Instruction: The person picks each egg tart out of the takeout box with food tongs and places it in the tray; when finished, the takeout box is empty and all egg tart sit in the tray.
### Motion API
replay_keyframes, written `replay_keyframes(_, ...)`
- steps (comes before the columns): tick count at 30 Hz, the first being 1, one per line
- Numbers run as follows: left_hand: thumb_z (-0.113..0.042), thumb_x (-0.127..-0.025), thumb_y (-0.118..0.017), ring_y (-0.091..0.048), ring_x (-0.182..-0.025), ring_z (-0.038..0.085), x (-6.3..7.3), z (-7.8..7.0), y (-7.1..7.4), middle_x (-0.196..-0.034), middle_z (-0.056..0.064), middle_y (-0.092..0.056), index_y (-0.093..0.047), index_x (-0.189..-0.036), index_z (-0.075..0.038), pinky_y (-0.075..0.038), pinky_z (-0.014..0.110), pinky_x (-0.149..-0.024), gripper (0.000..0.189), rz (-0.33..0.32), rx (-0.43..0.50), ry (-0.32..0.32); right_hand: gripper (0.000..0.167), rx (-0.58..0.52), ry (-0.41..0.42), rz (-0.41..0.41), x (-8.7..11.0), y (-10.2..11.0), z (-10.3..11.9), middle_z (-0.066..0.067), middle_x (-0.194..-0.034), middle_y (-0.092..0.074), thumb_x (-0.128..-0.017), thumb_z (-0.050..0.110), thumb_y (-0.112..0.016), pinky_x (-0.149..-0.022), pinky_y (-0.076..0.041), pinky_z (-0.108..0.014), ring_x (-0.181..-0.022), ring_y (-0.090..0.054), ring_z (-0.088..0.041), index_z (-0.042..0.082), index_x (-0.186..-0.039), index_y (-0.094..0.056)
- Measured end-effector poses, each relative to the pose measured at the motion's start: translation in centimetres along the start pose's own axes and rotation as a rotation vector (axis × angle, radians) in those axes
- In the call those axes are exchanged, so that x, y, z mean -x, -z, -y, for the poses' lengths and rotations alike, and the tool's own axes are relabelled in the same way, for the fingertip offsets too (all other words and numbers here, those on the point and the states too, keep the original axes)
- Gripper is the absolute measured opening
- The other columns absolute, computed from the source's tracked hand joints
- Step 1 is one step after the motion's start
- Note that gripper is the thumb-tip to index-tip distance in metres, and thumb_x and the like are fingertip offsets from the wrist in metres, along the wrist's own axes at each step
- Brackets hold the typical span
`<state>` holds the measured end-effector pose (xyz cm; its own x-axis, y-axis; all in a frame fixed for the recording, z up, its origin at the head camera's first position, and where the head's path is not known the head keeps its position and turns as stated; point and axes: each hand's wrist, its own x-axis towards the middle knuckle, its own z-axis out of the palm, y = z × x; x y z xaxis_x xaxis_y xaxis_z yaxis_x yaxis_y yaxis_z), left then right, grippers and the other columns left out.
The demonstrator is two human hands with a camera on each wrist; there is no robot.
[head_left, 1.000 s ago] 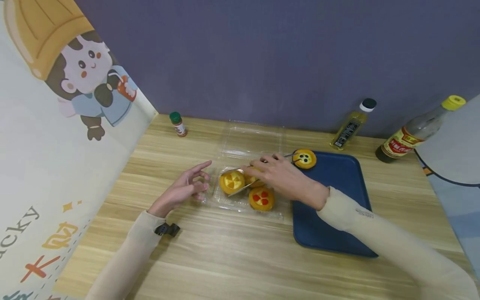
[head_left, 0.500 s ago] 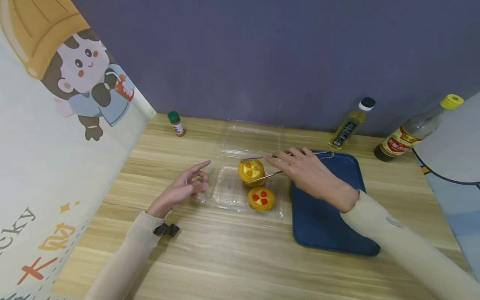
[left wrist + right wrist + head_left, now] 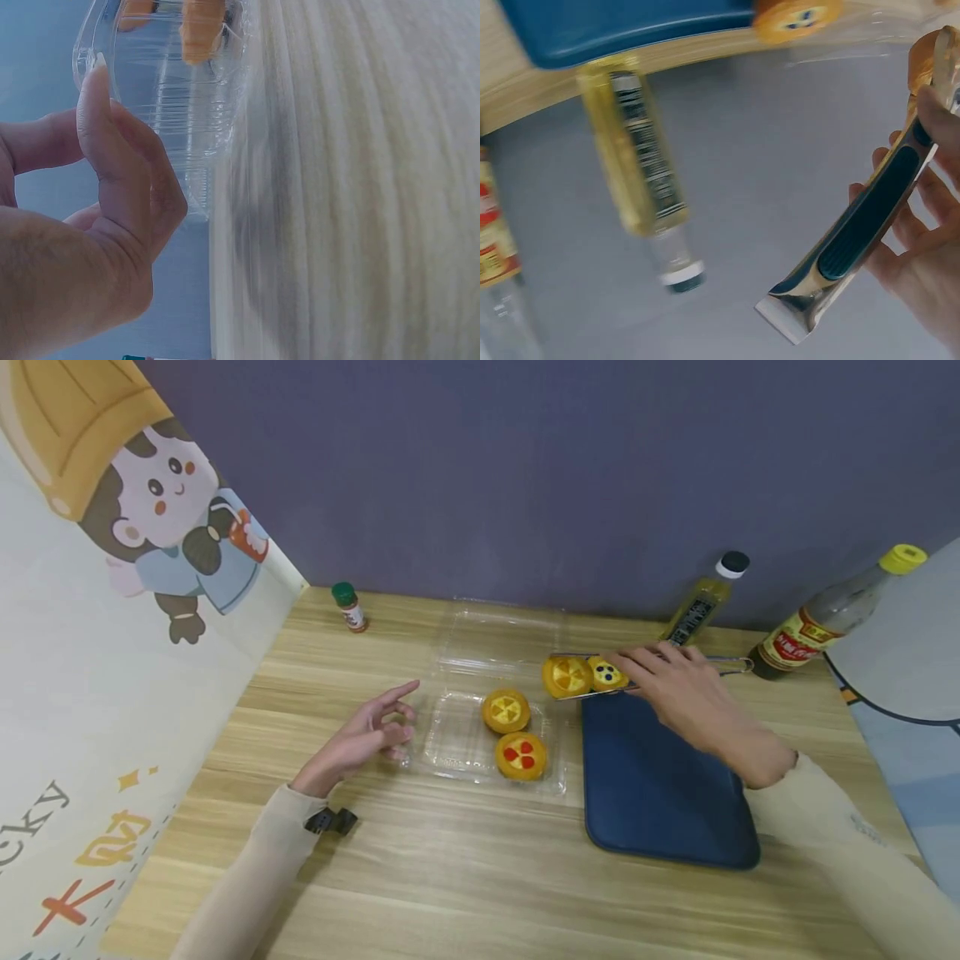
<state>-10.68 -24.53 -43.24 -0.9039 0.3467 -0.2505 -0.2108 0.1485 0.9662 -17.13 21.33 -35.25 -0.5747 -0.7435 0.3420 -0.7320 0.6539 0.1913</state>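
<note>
My right hand [image 3: 693,702] grips metal tongs [image 3: 870,214] with dark teal handle grips. Between the tongs' arms is a tart topped with yellow wedges [image 3: 567,677], held above the gap between the clear plastic box [image 3: 457,747] and the blue tray [image 3: 663,793]. A tart with dark blue dots [image 3: 607,673] shows just behind it at the tray's far left corner, partly covered by the tongs and hand. Inside the box sit another yellow-wedge tart [image 3: 506,711] and a tart with red pieces [image 3: 521,756]. My left hand [image 3: 367,735], fingers loosely bent, is at the box's left edge; contact is unclear.
The box's clear lid [image 3: 502,639] lies folded back toward the purple-grey wall. A small green-capped shaker [image 3: 349,607] stands at the far left. An oil bottle [image 3: 697,606] and a yellow-capped sauce bottle [image 3: 806,631] stand behind and right of the tray.
My right hand has carried the tongs and the yellow-wedge tart rightward from the box's left side toward the tray's far left corner. The left hand has stayed put.
</note>
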Motion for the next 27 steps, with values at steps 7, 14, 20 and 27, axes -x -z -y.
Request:
replay_keyframes(7, 0.002, -0.098, -0.056, -0.055, -0.077, 0.011, -0.1, -0.1, 0.2, -0.127, 0.016, -0.045, -0.021, -0.168, -0.017, -0.060, 0.022, -0.063, 0.080, 0.004, -0.010, -0.004, 0.074, 0.072, -0.079, 0.018, 3.4, 0.5, -3.4, -0.010, -0.131, -0.067, -0.080, 0.010, -0.085, -0.061, -0.049, -0.049, -0.107, -0.064, -0.038, 0.018, -0.148, -0.056)
replay_keyframes(14, 0.004, -0.096, -0.056, -0.056, -0.079, 0.013, -0.2, -0.3, 0.2, -0.129, 0.018, -0.045, -0.021, -0.168, -0.018, -0.061, 0.022, -0.063, 0.083, -0.001, -0.014, -0.003, 0.074, 0.079, -0.190, 0.148, 7.0, 0.6, -6.3, -0.015, -0.127, -0.068, -0.080, 0.008, -0.086, -0.066, -0.055, -0.057, -0.109, -0.063, -0.042, 0.017, -0.147, -0.056)
replay_keyframes(20, 0.004, -0.094, -0.056, -0.057, -0.080, 0.013, -0.1, -0.1, 0.1, -0.136, 0.024, -0.044, -0.022, -0.168, -0.020, -0.062, 0.025, -0.065, 0.085, -0.008, -0.032, 0.003, 0.069, 0.063, -0.264, 0.247, 9.6, 0.2, -8.1, -0.018, -0.130, -0.066, -0.084, 0.012, -0.084, -0.075, -0.053, -0.065, -0.114, -0.062, -0.045, 0.014, -0.146, -0.055)
replay_keyframes(27, 0.004, -0.094, -0.055, -0.056, -0.079, 0.012, 0.0, 0.1, 0.1, -0.135, 0.024, -0.043, -0.021, -0.168, -0.018, -0.061, 0.023, -0.064, 0.085, 0.000, -0.028, -0.002, 0.074, 0.050, -0.300, 0.300, 11.5, -0.2, -9.6, -0.023, -0.136, -0.063, -0.084, 0.011, -0.083, -0.080, -0.052, -0.072, -0.117, -0.060, -0.052, 0.014, -0.151, -0.050)
